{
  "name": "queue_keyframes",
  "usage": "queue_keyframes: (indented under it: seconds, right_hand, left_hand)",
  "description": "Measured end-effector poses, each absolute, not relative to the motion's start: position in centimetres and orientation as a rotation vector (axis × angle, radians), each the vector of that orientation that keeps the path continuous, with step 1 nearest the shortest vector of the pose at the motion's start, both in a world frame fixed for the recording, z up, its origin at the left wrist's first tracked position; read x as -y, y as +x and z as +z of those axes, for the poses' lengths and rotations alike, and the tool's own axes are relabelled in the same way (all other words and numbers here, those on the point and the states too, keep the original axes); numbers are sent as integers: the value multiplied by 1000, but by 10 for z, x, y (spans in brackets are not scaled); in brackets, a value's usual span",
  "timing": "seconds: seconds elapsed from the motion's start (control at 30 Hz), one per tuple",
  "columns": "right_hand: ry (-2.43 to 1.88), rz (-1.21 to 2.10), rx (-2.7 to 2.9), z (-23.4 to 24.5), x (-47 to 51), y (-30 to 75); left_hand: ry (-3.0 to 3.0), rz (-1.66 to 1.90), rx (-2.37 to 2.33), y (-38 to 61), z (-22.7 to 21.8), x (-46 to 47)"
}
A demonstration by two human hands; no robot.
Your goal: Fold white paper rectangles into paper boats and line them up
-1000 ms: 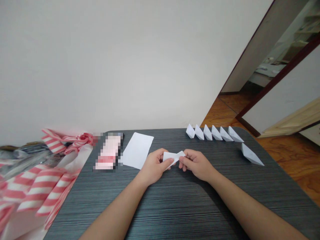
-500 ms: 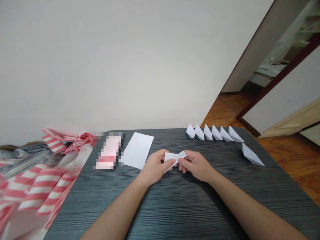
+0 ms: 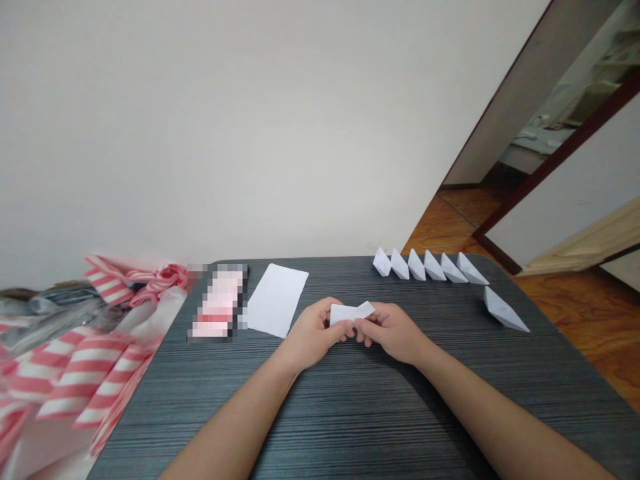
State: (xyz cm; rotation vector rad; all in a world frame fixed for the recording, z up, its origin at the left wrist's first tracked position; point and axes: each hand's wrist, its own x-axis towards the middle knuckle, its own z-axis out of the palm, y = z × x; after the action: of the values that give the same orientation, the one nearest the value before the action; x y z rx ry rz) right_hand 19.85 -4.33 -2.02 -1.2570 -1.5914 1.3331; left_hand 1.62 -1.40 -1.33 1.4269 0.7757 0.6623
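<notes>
A small folded piece of white paper (image 3: pixel 345 313) is held between my two hands, above the middle of the dark table (image 3: pixel 320 413). My left hand (image 3: pixel 317 333) pinches its left part, thumb on the near side. On the right part, my right hand (image 3: pixel 387 330) grips the paper between thumb and fingers, and a folded flap slants up there. Both thumbs lie close together at the paper's lower edge. My fingers cover the lower part of the folds.
Flat white paper sheets (image 3: pixel 277 300) lie left of my hands, beside a pixelated pink-and-white object (image 3: pixel 217 303). Several folded paper boats (image 3: pixel 416 265) line the back right edge, with another paper boat (image 3: pixel 504 310) nearer. Red-and-white striped cloth (image 3: pixel 90 373) is heaped left of the table.
The thumbs have come slightly closer together on the folded paper, and the paper's lower left corner no longer shows below my left thumb. Everything else stays put.
</notes>
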Motion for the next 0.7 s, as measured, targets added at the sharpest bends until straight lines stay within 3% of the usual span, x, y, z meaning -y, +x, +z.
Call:
queue_keyframes:
  seconds: [0.7]
  right_hand:
    - [-1336,1198,1569,-24,44,206]
  left_hand:
    - [1355,597,-751,15,-11,13]
